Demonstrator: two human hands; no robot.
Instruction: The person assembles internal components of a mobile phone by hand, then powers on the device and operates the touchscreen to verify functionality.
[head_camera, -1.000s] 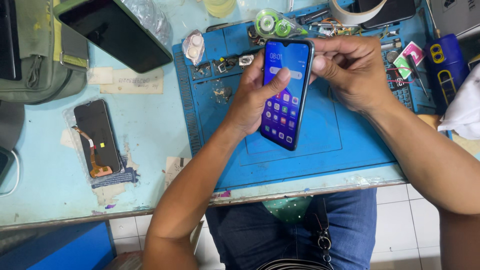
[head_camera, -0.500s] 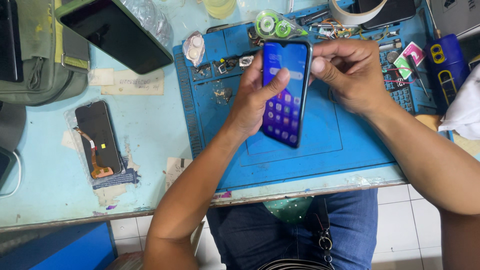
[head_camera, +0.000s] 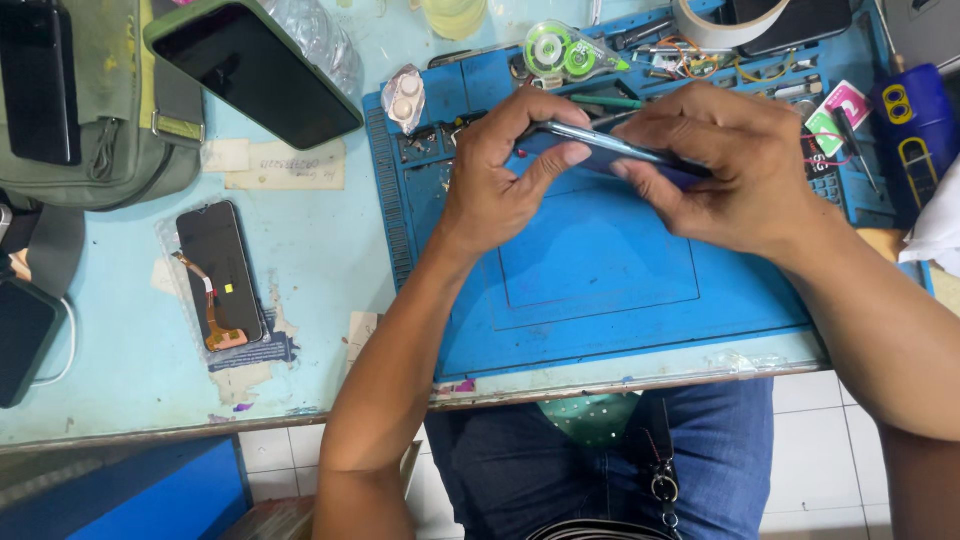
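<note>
We hold a smartphone edge-on between both hands, just above the blue repair mat that lies on the table. Our left hand has its grip closed around the phone's left end, thumb pressed under the thin metallic edge and fingers curled over the top. Our right hand grips the other end, fingers wrapped over the phone and fingertips pinching its lower edge, so most of the body is hidden beneath the palm.

Just beyond the left grip sits a small clear blister pack with two round white pieces. Above and between the grips lies a green-and-clear correction tape dispenser. To the right of the right grip we see a small pink-and-white card beside a green one, and further right a dark blue cylinder with yellow markings.

Well to the left of the left grip, a pale paper label with handwriting is stuck to the table, below a dark phone in a green case. Lower left lies a loose display panel with an orange flex cable, resting on a torn printed sticker.
</note>
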